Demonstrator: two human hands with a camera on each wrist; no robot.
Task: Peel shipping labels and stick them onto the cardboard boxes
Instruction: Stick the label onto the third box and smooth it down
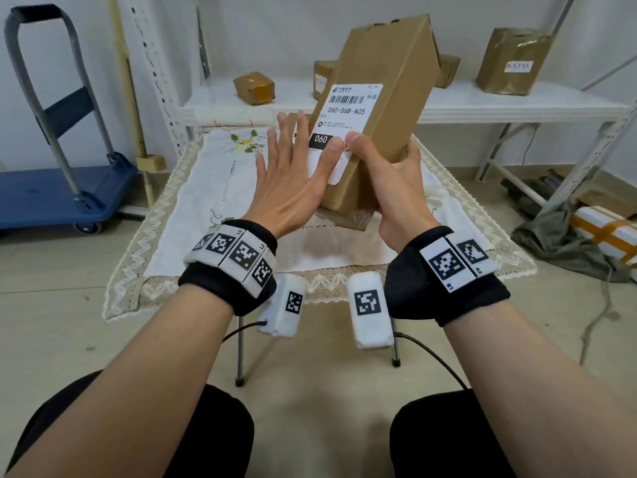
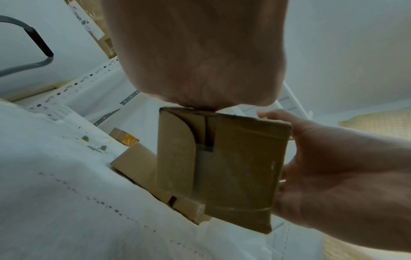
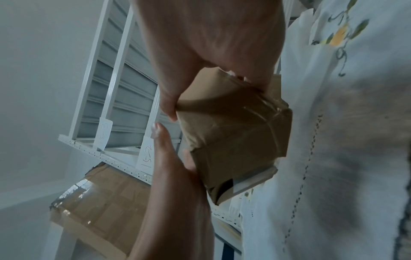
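Note:
A tall cardboard box (image 1: 389, 98) is held tilted above the small table. A white shipping label (image 1: 348, 108) with a barcode and "060-06B-A05" lies on its front face. My right hand (image 1: 386, 174) grips the box's lower end, thumb on the label and fingers round the far side. My left hand (image 1: 293, 174) is flat with straight fingers, and it presses on the label's lower left part. The left wrist view shows the taped bottom of the box (image 2: 222, 167) under my left palm (image 2: 200, 52). In the right wrist view the box (image 3: 233, 137) sits between my right hand (image 3: 211, 44) and my left hand (image 3: 173, 176).
A flatter cardboard box (image 1: 348, 219) lies on the embroidered white cloth of the table (image 1: 193, 208), under the held one. Behind it, a white shelf (image 1: 482, 105) carries several taped boxes. A blue platform cart (image 1: 51, 191) stands to the left. Packages and cloth lie on the floor at right (image 1: 586, 229).

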